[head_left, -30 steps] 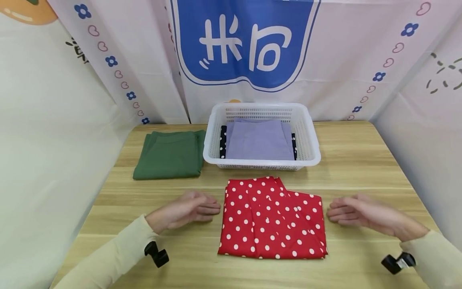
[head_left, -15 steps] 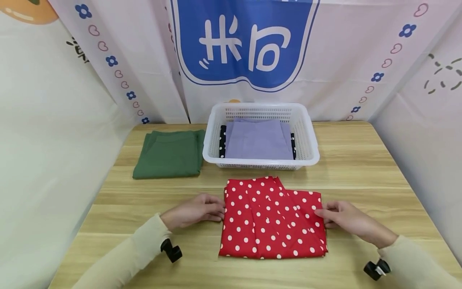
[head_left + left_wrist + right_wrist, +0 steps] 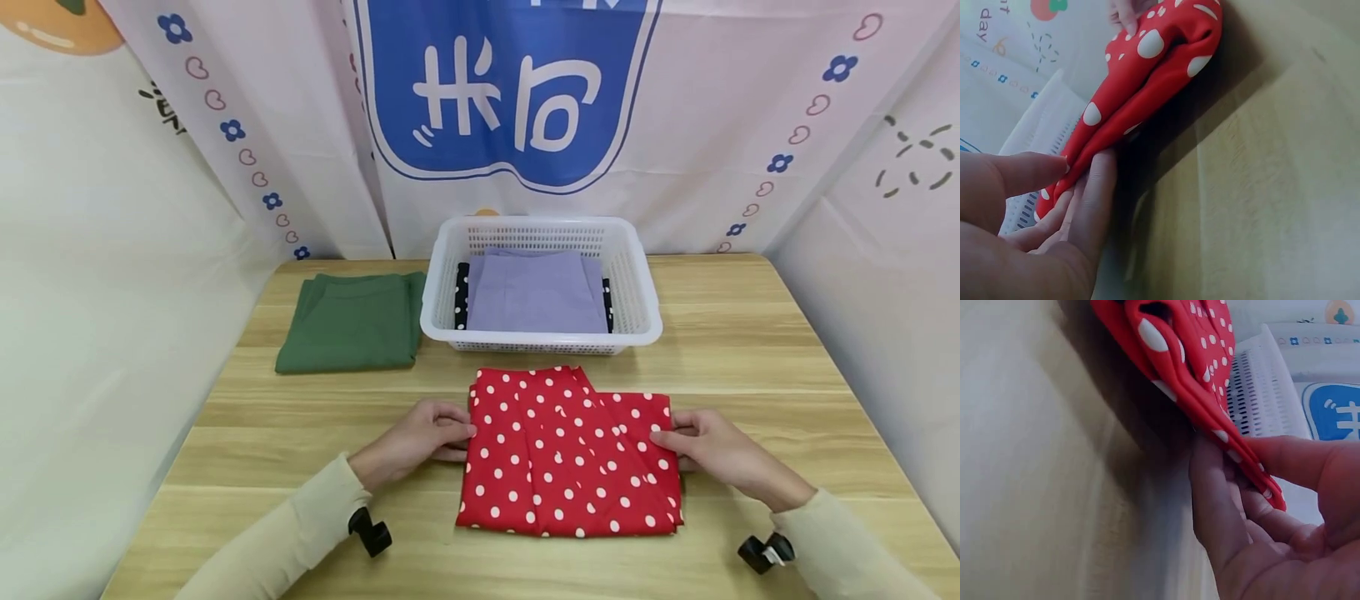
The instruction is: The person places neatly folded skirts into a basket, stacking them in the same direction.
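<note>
A folded red cloth with white polka dots (image 3: 562,458) lies in front of me, its top right corner stepped lower than the rest. My left hand (image 3: 416,442) pinches its left edge, thumb on top and fingers underneath. On the opposite side my right hand (image 3: 723,454) grips the right edge the same way. In the left wrist view the layered red fabric (image 3: 1141,81) sits between thumb and fingers. The right wrist view shows the folded edge (image 3: 1210,419) held between the right thumb and fingers, with shadow under it.
Behind the red cloth stands a white plastic basket (image 3: 637,325) holding a folded lavender cloth (image 3: 536,292) and a black polka-dot cloth (image 3: 461,296). A folded green cloth (image 3: 352,325) lies left of the basket. Printed white curtains (image 3: 712,108) enclose the wooden table (image 3: 750,333).
Both hands have moved inward from beside the red cloth and taken hold of its left and right edges. The cloth's left edge has shifted slightly. The basket and green cloth stay put.
</note>
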Demonstrator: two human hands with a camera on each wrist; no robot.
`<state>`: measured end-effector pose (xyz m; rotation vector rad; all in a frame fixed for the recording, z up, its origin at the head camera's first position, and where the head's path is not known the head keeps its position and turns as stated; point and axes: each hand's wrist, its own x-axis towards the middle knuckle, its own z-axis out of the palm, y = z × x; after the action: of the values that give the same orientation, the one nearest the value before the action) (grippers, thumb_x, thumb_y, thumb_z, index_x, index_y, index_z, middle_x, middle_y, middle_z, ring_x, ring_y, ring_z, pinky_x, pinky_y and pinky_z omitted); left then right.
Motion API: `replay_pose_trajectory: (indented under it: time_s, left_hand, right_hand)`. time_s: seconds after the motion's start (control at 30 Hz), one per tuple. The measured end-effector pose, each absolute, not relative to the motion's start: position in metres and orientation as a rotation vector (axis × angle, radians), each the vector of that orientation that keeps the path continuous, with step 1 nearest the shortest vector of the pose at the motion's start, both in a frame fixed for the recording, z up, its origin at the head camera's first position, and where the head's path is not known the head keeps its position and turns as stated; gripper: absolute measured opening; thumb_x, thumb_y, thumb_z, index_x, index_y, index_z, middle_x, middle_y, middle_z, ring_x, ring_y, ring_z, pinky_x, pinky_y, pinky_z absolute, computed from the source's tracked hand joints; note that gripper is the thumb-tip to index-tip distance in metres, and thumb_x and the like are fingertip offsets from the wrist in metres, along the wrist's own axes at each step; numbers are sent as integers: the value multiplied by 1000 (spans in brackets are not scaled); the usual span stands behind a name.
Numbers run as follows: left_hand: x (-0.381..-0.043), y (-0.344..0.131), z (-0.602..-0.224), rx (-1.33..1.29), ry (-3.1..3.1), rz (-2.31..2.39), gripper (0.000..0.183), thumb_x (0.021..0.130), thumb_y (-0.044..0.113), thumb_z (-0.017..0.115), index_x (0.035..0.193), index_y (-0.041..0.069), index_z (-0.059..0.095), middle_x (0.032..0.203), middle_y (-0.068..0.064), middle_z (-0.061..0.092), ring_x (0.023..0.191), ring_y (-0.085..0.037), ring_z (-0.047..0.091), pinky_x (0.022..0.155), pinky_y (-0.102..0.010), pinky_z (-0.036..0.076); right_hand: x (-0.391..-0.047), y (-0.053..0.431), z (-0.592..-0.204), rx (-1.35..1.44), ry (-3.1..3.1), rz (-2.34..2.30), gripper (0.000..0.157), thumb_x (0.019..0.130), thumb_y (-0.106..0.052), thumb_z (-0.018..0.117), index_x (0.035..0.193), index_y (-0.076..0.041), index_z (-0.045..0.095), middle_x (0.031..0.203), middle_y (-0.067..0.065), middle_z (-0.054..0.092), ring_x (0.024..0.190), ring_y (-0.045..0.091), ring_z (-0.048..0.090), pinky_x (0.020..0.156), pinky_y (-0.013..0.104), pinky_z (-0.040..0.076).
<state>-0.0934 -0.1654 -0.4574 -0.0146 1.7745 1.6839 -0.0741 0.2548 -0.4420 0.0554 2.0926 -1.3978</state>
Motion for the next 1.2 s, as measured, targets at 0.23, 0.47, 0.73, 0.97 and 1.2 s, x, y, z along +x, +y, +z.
replay_pose_trajectory:
  time_s: [0.23,0.47,0.73,0.97,1.2]
  left_hand:
    - [-82,-170,-446,-2,1717,1757,38,91,19,68,119,-6,58,112,-16,70,96,-23,71,86,-40,59]
    - [-66,-178,-404,37,1714,1801,42,91,19,68,121,-7,55,110,-13,69,97,-24,71,89,-42,57]
    - [-80,-187,-370,101,1777,1840,42,92,19,67,123,-6,55,111,-9,69,96,-21,71,88,-39,58]
    - [-122,-192,-350,62,1836,1896,43,90,25,69,124,0,58,119,-12,65,98,-21,71,88,-35,58]
    - [-185,-190,-336,8,1900,1959,42,88,25,71,122,1,61,115,-10,66,94,-18,72,84,-32,59]
  right_hand:
    - [-69,263,-415,63,2073,-1337,62,91,-39,65,136,-1,48,115,10,69,96,24,72,91,43,56]
    - [-66,268,-381,-10,2019,-1366,59,94,-33,62,139,0,44,118,13,66,98,30,71,88,41,58]
    - [-82,260,-346,17,2052,-1386,64,93,-35,64,142,-1,41,119,11,67,100,29,71,88,34,59]
    - [-123,245,-329,-3,2083,-1498,65,91,-39,65,142,-4,42,119,3,66,103,22,70,89,28,58]
    - [-179,228,-318,58,2100,-1639,68,88,-44,66,141,-7,45,121,-1,62,102,12,68,89,23,57]
